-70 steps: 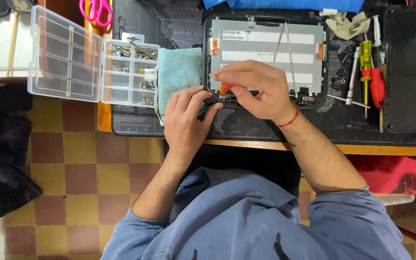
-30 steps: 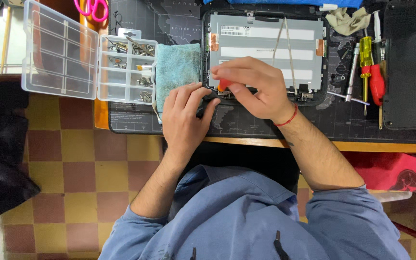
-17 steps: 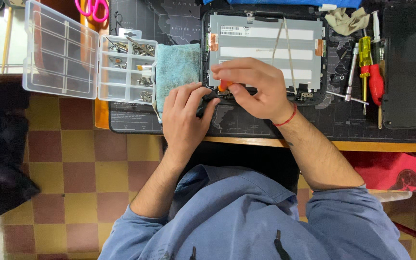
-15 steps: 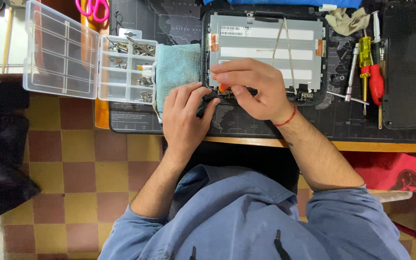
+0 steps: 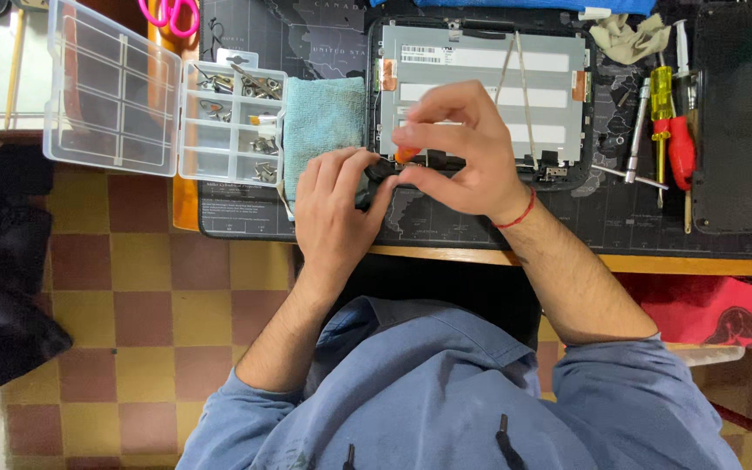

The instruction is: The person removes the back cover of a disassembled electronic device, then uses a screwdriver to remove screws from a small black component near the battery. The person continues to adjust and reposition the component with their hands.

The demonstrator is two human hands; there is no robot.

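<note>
Far left: one clear plastic parts box [image 5: 167, 113], lid flung open, small metal bits in its compartments. Above it, one pair of pink scissors [image 5: 170, 13]. Just right of the box, one folded blue cloth [image 5: 324, 126] on the dark desk mat [image 5: 446, 222].

Centre: left hand [image 5: 332, 209] palm down, fingers curled, fingertips pressing on a small black part [image 5: 380, 170] at the near edge of the opened laptop [image 5: 480, 87]. Right hand [image 5: 463, 148] arched over the same spot, thumb and fingers pinched closed around one small orange-handled tool [image 5: 406, 155], tip hidden; red string on the wrist.

Right: one screwdriver with red and yellow handle [image 5: 672, 130], one metal T-shaped tool [image 5: 635, 139], one crumpled rag [image 5: 628, 35], one black panel [image 5: 741, 113] far right.
</note>
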